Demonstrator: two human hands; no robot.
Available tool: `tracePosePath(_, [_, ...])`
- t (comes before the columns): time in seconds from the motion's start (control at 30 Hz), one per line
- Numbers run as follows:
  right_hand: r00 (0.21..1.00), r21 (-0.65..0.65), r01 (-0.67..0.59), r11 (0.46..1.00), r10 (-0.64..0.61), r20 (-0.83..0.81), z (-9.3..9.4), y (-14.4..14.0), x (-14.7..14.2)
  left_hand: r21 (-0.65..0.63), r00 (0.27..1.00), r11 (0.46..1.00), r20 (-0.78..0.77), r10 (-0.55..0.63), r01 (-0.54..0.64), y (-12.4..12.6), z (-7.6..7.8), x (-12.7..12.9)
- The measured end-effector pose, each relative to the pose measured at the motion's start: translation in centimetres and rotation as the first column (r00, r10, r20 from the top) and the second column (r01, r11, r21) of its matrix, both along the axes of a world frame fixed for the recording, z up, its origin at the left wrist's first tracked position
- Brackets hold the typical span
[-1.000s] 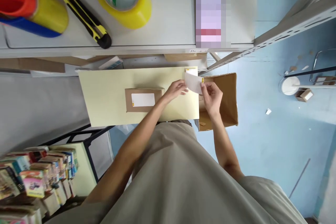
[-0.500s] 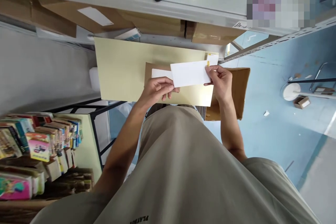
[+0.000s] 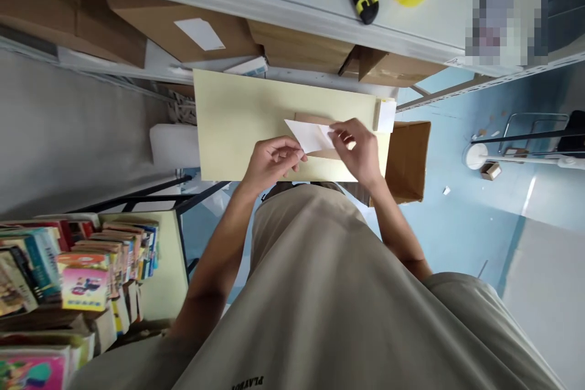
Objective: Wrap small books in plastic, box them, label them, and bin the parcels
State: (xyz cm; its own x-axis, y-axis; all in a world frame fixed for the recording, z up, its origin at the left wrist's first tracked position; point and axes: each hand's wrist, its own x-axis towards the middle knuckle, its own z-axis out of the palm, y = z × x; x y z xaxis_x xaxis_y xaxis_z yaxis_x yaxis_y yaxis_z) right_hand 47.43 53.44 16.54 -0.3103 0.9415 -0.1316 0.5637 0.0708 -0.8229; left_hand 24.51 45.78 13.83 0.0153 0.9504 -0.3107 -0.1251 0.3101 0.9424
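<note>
A grey shelf [image 3: 425,21] spans the top of the view; below it lies the pale yellow tabletop [image 3: 242,116], close against the person, which likely lets both hands work without stretching; an open carton [image 3: 406,164] stands just beyond its right end; a flat brown box [image 3: 311,117] lies on the tabletop, partly hidden under the hands' work; the left hand [image 3: 274,161], fingers loosely curled, pinches a white sheet [image 3: 306,134] at its lower corner; the right hand [image 3: 359,149] has fingertips closed on the sheet's right end, where a fold or lifted layer shows, I cannot tell which; the sheet hangs above the box, seemingly held at both ends for control; smaller white slips [image 3: 386,116] sit at the tabletop's right edge, probably for easy reach.
</note>
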Motion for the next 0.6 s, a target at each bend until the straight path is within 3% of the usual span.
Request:
tracePosePath(0.07, [0.991,-0.008,-0.126,0.992,0.125,-0.049,1.3,-2.2,-2.6,0.015,1.0,1.0,-0.016,-0.009,0.009,-0.7,-0.1,-1.5])
tracePosePath(0.13, [0.983,0.004,-0.174,0.985,0.174,-0.063,2.2,-4.1,-4.8,0.033,0.999,0.999,-0.03,-0.019,0.02,-1.3,-0.1,-2.9])
tracePosePath(0.27, [0.991,0.037,-0.136,0.99,0.136,-0.002,2.8,-5.8,-8.0,0.054,0.997,0.997,-0.046,-0.058,0.06,-2.3,0.0,-5.4])
tracePosePath(0.4, [0.991,0.005,-0.123,0.992,0.123,-0.048,2.2,-6.1,-10.1,0.06,0.991,0.993,-0.082,-0.101,0.106,-3.0,-0.8,-7.3])
tracePosePath(0.5, [0.995,-0.06,-0.026,0.998,0.02,-0.093,1.5,-6.2,-11.0,0.053,0.972,0.993,-0.213,-0.096,0.11,-3.3,-3.4,-9.3])
tracePosePath(0.6, [0.978,-0.12,0.134,0.984,-0.151,-0.144,1.1,-6.4,-11.4,-0.031,0.912,0.999,-0.408,-0.047,0.037,-3.9,-7.9,-13.3])
